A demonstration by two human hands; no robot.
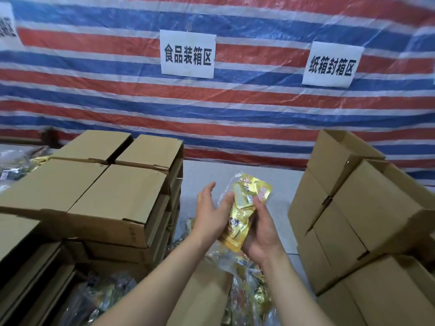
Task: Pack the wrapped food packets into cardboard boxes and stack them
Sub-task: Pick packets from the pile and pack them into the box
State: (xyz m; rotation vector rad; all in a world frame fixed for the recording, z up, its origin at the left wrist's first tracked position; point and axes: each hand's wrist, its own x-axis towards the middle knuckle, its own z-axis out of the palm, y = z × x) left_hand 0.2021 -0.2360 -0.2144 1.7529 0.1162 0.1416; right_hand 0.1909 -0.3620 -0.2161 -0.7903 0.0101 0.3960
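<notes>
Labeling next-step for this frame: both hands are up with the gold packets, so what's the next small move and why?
Probably lower the gold packets into a box. The right hand grips them from below while the left hand presses flat against their side, so they look squared up and held clear of the loose packets below. Which box is open to receive them I cannot tell; the left stack looks closed.

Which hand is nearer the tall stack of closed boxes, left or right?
Left. The left hand is beside the stack of closed boxes, just off its near corner; the right hand is farther off, across the gold packets.
</notes>
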